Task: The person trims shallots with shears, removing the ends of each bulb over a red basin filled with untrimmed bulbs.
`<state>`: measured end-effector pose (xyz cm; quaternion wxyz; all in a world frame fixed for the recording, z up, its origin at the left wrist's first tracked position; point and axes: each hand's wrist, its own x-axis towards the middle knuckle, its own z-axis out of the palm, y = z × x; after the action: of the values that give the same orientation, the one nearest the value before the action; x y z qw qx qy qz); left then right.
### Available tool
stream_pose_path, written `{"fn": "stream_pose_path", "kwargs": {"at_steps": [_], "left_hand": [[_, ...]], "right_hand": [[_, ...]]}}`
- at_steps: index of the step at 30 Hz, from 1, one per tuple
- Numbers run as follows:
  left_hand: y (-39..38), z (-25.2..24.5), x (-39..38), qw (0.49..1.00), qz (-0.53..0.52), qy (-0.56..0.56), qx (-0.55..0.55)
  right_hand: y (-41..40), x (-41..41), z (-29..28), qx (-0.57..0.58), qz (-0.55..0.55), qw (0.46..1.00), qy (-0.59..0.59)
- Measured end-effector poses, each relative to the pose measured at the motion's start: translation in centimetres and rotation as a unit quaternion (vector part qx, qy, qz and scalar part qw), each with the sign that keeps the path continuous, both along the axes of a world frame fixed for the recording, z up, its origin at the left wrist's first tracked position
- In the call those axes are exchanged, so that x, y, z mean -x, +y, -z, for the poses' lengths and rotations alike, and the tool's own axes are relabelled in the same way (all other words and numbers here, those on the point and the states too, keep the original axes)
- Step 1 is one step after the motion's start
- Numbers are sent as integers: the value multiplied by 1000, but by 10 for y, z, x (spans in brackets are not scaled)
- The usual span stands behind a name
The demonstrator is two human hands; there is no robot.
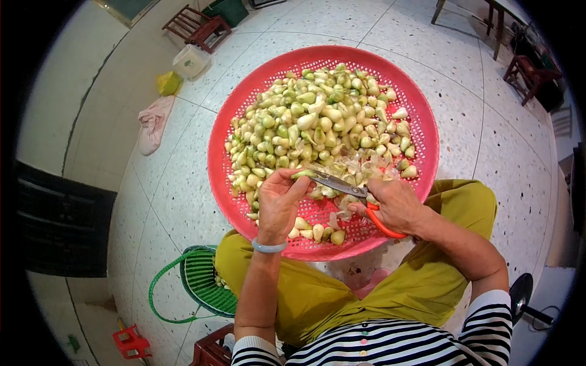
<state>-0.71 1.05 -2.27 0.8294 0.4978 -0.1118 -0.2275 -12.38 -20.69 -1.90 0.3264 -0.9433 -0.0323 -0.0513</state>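
Note:
Over a round red plastic sieve tray (224, 137) are both of my hands. My left hand (281, 201) pinches a pale green bulb (302, 174) between thumb and fingers. Scissors (341, 184) with red-orange handles are gripped in my right hand (393, 203), their blades pointing left and meeting the bulb's end. A large heap of white and green bulbs (297, 123) fills much of the tray. Thin papery peelings (359, 167) lie near the scissors. Several bulbs (318, 232) sit apart close to the tray's near rim.
A green woven basket (208, 279) with some bulbs inside stands on the floor at my left. Beyond the tray are a wooden chair (201, 29), a white bin (191, 61) and a pink cloth (154, 123). A red plastic stool (131, 342) is at lower left.

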Motion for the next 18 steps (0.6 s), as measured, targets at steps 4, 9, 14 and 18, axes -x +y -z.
{"fn": "stream_pose_path", "kwargs": {"at_steps": [4,9,14,18], "left_hand": [[2,0,0,1000,9,-8,-5],[5,2,-2,1000,10,-16,-22],[5,1,-2,999,8,0,-32],[2,4,-2,999,13,33,-1]], "right_hand": [[-1,0,-2,3,-7,999,52],[-2,0,-6,-17,-19,996,91],[-4,-2,-8,-46,-33,990,126],[-4,-2,-7,-38,-33,993,105]]}}
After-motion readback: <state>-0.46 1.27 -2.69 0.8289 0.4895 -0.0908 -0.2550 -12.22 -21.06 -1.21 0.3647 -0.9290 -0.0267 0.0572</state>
